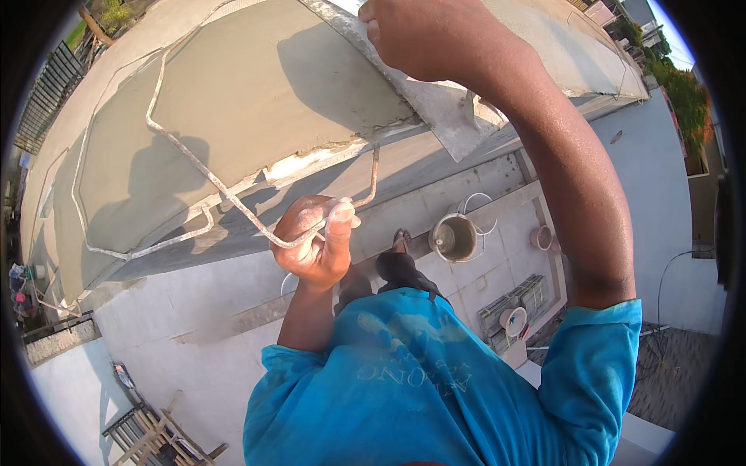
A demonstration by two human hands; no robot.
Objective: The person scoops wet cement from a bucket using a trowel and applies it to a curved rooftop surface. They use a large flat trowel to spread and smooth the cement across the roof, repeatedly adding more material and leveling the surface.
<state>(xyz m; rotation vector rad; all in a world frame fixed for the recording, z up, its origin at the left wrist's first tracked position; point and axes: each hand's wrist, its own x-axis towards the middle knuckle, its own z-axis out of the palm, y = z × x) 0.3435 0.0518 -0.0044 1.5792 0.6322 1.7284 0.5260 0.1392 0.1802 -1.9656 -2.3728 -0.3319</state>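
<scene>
Gripping a bent metal rod (233, 198) in a closed fist, the left hand (317, 241) is holding it against the wet cement slab (256, 85). Above it, the right hand (423, 35) is clasping a flat trowel blade (443, 116), pressing on the cement. Below sits a bucket (454, 237).

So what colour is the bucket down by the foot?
The bucket is grey, cement-smeared, with a pale wire handle; head view shows it.
</scene>
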